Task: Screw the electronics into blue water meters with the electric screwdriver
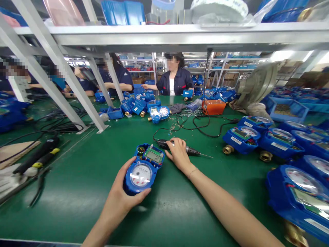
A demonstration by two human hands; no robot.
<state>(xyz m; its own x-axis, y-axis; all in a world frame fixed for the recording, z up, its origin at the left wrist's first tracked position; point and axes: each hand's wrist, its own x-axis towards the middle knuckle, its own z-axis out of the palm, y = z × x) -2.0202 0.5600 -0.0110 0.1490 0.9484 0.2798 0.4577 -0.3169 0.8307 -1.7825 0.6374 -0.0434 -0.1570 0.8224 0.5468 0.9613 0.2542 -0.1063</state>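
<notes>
My left hand (122,195) is closed around the lower sides of a blue water meter (141,174), thumb on the right and fingers along the left. The meter's round dial and small LCD display (153,155) face up, and its circuit board shows at the open top end. To the right of it, my right hand (179,154) has its fingers over a black electric screwdriver (192,151), gripping it where it lies on the green table. The bit points right, and a cord runs from the back end.
Several blue meters with brass fittings (241,140) crowd the right side. Loose screws (174,125) lie ahead, near an orange box (214,107) and a fan (257,82). Metal posts (77,89) and hand tools (38,161) are at left. Across the table stands a co-worker (174,80).
</notes>
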